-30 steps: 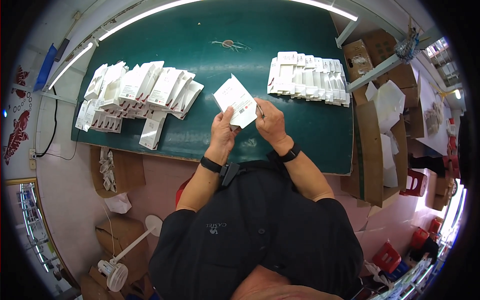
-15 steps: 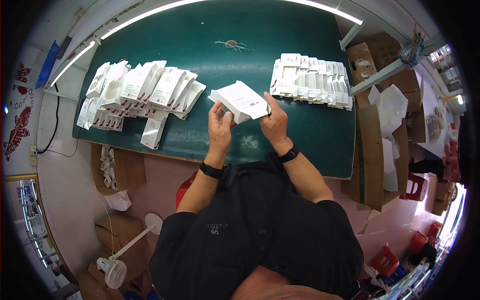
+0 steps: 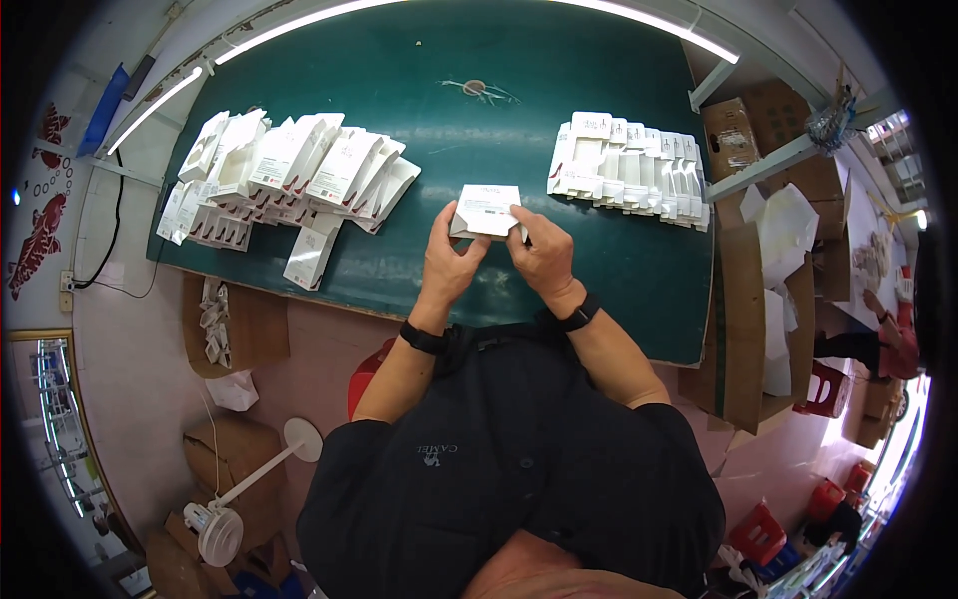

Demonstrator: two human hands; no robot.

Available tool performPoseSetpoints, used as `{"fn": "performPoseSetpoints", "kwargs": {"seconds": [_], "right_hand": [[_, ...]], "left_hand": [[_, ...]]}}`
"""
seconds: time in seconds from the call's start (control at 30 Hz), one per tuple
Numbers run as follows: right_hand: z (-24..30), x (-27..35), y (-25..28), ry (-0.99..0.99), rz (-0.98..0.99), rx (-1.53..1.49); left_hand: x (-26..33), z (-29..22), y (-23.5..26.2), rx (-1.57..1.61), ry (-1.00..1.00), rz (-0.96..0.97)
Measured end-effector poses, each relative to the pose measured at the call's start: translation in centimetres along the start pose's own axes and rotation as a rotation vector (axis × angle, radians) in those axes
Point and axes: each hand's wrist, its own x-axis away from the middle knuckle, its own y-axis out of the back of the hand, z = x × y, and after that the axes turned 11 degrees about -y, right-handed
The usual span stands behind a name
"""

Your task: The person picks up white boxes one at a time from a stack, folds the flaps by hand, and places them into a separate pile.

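Bright, even light fills the scene. Two long light strips (image 3: 289, 22) glare white along the far edge of the table (image 3: 599, 120), whose green top shows a soft sheen. The fisheye bends straight edges, and the corners go black.

Small carton (image 3: 486, 210) above the desk (image 3: 519, 130) centre, between left hand (image 3: 449, 268) and right hand (image 3: 544, 255); flat cartons (image 3: 289, 175) left; row of cartons (image 3: 629, 168), apparently upright, right.

small white carton (image 3: 486, 211) held mid-table, white carton piles left (image 3: 289, 175) and right (image 3: 627, 166).
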Motion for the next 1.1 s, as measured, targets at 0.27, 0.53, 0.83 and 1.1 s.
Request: {"fn": "performPoseSetpoints", "kwargs": {"seconds": [0.27,0.53,0.83,1.1], "right_hand": [[1.0,0.1,0.1,0.034,0.077,0.007],[-0.5,0.1,-0.1,-0.062,0.051,-0.084],[-1.3,-0.6,1.3,-0.007,0.074,-0.174],[-0.4,-0.2,1.0,-0.23,0.201,-0.36]], "left_hand": [[0.0,1.1,0.7,-0.373,-0.036,-0.055],[0.0,1.4,1.5,-0.083,0.206,-0.026],[0.1,-1.7,2.4,0.879,0.411,0.016],[-1.6,3.2,2.2,0.912,0.533,0.008]]}}
